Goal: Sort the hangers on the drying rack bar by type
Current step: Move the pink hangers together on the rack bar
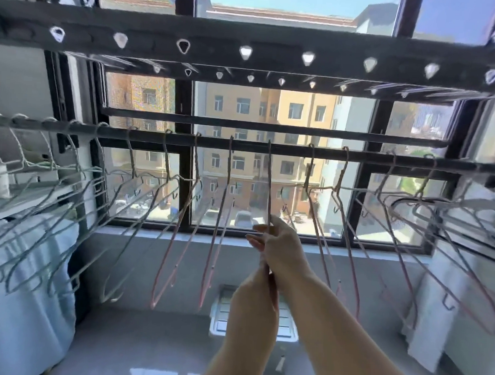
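Pink hanger [269,188] hangs edge-on to you at mid-bar [356,158]. Its hook is up on the bar and its long axis is near vertical, with the lower end running down into your hands. Your right hand [282,248] pinches the wire between thumb and fingertips [255,240]. Your left hand [253,298] curls round it just below. White hangers [39,193] crowd the bar's left end. Other pink ones [174,241] hang on either side.

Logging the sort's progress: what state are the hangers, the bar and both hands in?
Pale wire hangers: hanging, bunched left.
Pink wire hangers: hanging, spread middle and right.
Centre pink wire hanger: hanging, held.
Dark metal rack bar: loaded.
Left hand: grips centre hanger low.
Right hand: grips it higher.
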Available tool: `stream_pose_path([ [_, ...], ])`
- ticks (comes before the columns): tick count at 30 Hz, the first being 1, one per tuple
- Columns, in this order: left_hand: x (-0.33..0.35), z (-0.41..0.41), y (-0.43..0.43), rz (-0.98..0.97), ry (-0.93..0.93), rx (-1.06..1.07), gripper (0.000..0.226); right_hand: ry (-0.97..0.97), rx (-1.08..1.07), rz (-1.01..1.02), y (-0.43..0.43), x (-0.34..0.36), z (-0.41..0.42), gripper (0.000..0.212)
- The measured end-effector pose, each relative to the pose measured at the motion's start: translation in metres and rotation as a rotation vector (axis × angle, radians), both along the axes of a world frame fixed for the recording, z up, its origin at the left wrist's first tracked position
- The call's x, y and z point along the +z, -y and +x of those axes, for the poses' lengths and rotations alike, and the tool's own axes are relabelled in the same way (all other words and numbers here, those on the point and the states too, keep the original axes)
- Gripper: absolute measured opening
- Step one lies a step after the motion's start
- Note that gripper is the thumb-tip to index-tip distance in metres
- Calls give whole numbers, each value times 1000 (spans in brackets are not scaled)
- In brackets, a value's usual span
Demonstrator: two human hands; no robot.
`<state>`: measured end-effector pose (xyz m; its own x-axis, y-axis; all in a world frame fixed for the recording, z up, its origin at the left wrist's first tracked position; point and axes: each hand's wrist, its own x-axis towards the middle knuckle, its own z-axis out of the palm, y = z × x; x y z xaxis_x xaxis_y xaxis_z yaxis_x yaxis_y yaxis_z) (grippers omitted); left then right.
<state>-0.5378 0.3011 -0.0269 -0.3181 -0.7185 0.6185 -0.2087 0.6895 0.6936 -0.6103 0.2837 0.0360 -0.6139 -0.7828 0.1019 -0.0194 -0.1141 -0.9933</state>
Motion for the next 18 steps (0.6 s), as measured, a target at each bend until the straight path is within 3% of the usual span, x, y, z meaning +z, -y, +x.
stream_pose_path([
  [11,1,16,-8,-110,46,-60,40,39,-11,12,-17,8,3,39],
  [14,0,41,-1,-252,8,66,37,-337,-137,165,-25,8,10,40],
  [16,-2,55,8,-240,-52,148,41,-641,-264,134,-26,10,18,46],
  [18,-6,60,15,-173,-14,174,47,-789,-254,61,-23,13,30,46],
])
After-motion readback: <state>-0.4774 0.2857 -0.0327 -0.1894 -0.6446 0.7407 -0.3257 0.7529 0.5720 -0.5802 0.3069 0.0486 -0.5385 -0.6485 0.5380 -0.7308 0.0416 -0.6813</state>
